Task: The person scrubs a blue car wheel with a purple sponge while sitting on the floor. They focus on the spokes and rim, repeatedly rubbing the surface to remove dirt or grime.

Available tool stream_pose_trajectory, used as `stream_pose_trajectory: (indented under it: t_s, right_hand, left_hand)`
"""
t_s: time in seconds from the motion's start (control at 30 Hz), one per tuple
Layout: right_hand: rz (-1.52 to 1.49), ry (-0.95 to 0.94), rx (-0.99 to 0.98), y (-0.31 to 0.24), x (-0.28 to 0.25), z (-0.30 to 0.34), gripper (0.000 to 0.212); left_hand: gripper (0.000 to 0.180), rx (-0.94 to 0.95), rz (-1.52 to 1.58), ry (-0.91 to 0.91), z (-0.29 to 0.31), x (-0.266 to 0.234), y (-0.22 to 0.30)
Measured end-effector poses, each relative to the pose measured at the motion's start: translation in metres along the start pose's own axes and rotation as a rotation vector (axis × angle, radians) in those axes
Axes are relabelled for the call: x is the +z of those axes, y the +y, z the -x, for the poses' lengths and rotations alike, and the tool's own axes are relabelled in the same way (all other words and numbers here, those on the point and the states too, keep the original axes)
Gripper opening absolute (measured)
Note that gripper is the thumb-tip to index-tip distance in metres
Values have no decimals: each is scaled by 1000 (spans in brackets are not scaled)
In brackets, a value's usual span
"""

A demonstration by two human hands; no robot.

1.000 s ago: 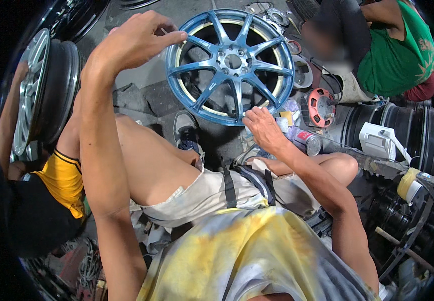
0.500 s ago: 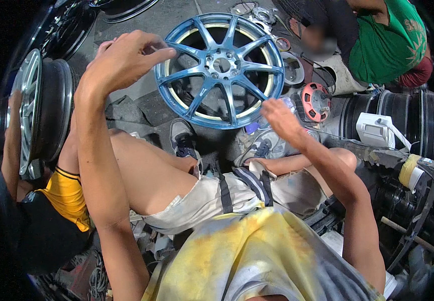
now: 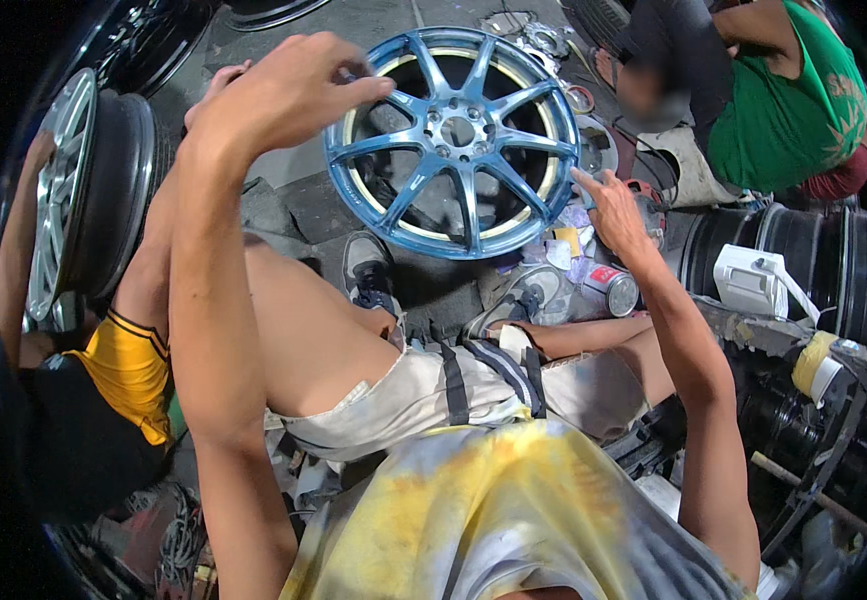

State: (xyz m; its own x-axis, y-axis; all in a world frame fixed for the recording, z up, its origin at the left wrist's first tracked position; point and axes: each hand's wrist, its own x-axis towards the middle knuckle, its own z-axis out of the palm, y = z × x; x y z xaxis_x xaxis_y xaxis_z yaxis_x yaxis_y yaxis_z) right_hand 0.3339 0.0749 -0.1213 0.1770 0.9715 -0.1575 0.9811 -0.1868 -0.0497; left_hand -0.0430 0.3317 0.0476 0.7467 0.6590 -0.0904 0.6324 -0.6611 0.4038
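Observation:
A blue multi-spoke alloy wheel (image 3: 416,184) with a pale inner ring is in front of me, beyond my shoes. My left hand (image 3: 298,88) is raised at its upper left edge, wrist bent, thumb stretched out and fingers loosely curved with a gap between. Nothing shows in that hand; whether it touches the wheel I cannot tell. At the wheel's right edge is my right hand (image 3: 615,212), its index finger stretched to the rim and the other fingers partly bent. Below that hand a metal can (image 3: 609,290) lies on its side among scraps.
On the left, a person in yellow shorts (image 3: 125,375) is beside an upright silver wheel (image 3: 65,200). A person in a green shirt (image 3: 788,110) sits at upper right. Black wheel rims (image 3: 813,265) line the right, with a white box (image 3: 750,280) on them. Tape rolls (image 3: 578,98) lie beyond the wheel.
My right hand has moved right and outward, from the wheel's lower right edge to its right side, uncovering the can. The left hand stays raised at the wheel's upper left. The view has shifted slightly.

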Motion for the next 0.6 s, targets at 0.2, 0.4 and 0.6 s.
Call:
stream_pose_trajectory:
  t_s: [0.2,0.4,0.6]
  right_hand:
    - [6,-127,-480,0,20,-12,51]
    - [238,-107,-596,16,16,-63,20]
    - [243,-243,-583,13,8,-71,13]
  left_hand:
    - [47,-20,-36,-9,-3,10,4]
    - [48,-15,-79,30,-6,10,-2]
    - [46,-16,-90,38,-4,9,-5]
